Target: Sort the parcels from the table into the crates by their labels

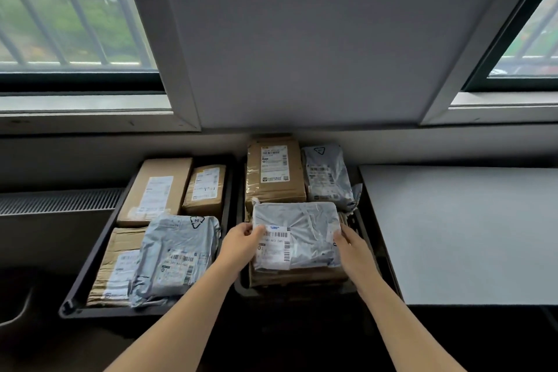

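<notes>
Left hand (241,241), right hand (350,246), grips tight on one grey parcel (305,235); two crates (87,263) (367,232), eight parcels (274,172).

Open from above and from the near edge over the left crate (90,254) and right crate (381,254). Inside, packed almost wall to wall with cardboard boxes (273,172) and grey mailer bags (178,257), thin gaps only along the rims. Closed behind by the wall (196,145); bare white table (453,235) just beside the right crate.
</notes>
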The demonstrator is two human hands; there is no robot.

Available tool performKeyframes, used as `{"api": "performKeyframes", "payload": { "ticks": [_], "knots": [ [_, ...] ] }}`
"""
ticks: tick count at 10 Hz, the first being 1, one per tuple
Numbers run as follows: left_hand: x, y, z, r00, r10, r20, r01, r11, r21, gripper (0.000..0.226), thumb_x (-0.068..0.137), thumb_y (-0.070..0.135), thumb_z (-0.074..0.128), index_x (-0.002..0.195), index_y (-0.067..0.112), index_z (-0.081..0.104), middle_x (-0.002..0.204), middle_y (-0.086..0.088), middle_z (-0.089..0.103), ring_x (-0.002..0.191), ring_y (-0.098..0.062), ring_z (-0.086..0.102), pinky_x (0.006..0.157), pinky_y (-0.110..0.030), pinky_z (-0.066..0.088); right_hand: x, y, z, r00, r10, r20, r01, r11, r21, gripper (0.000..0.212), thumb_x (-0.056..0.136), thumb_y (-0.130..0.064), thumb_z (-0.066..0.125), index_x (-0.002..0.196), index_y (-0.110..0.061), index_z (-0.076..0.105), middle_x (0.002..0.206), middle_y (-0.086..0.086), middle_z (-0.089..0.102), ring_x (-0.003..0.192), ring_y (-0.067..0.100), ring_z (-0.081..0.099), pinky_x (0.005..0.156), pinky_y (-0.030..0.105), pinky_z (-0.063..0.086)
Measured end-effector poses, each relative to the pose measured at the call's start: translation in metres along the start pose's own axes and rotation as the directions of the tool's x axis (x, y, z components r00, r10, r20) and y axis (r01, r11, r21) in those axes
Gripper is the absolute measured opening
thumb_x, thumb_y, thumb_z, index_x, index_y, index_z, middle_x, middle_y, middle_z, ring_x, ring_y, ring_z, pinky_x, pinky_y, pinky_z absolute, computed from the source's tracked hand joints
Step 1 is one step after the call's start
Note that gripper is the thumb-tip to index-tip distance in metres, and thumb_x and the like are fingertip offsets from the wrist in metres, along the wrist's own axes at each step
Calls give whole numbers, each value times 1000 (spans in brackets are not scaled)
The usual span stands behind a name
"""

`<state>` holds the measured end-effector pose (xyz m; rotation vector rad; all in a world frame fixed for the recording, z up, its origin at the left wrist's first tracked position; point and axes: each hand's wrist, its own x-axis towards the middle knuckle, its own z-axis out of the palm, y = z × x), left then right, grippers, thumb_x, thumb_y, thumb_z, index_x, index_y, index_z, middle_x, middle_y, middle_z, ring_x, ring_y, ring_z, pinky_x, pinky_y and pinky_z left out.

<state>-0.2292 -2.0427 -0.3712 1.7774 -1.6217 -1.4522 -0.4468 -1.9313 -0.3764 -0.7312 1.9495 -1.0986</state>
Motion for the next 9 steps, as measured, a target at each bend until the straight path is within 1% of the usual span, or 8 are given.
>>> {"api": "performKeyframes", "payload": {
  "ticks": [1,2,3,4,6,7,8,9],
  "knots": [
    [13,3,11,999,-42,-30,43,999,33,52,96,55,57,130,16,64,114,3,69,105,-16,64,94,-40,53,16,3,-4,1000,-29,12,31,992,-124,22,107,-33,44,109,-30,66,99,-12,68,97,12,62,81,29,46],
    [19,5,17,996,-59,-69,62,997,41,55,95,56,58,132,16,63,118,2,69,107,-17,64,91,-37,52,30,2,-9,996,-85,37,91,963,-252,23,107,-34,42,101,-29,64,89,-1,69,82,14,61,72,30,45],
    [23,5,19,993,-78,-87,84,994,68,57,95,57,59,135,17,61,125,0,67,112,-19,63,86,-33,48,38,1,-11,993,-89,75,106,957,-271,27,107,-34,43,117,-25,67,93,4,72,76,12,58,71,29,43],
    [25,5,21,992,-92,-88,97,993,60,57,93,59,60,133,18,61,122,1,68,109,-18,64,85,-34,50,43,4,-15,992,-86,89,108,951,-289,31,107,-37,43,127,-28,66,86,-9,70,76,2,59,67,19,42],
    [22,6,26,990,-98,-105,100,995,14,58,95,54,60,138,14,58,126,-2,66,108,-17,62,85,-32,47,46,4,-19,987,-68,148,113,940,-322,37,107,-42,40,131,-29,64,80,-8,68,73,7,62,62,20,43],
    [17,7,25,991,-94,-100,94,996,-3,52,96,50,62,134,15,58,117,2,64,100,-12,60,80,-27,45,46,1,-23,982,-46,185,104,941,-322,35,106,-43,43,128,-29,65,85,-8,70,77,9,63,64,23,44],
    [7,17,22,980,-61,-187,61,998,-10,38,92,41,70,117,18,55,102,6,60,85,-5,56,66,-22,43,46,-6,-26,990,-40,137,75,961,-265,36,101,-39,55,133,-23,63,102,-8,69,93,11,62,80,28,48],
    [1,27,19,958,13,-285,-16,1000,-6,33,88,30,75,107,16,53,95,-1,57,78,-11,52,66,-25,44,48,-13,-29,995,-91,40,97,978,-184,38,98,-35,63,132,-19,63,105,-7,68,98,12,62,83,28,46]
  ]
}}
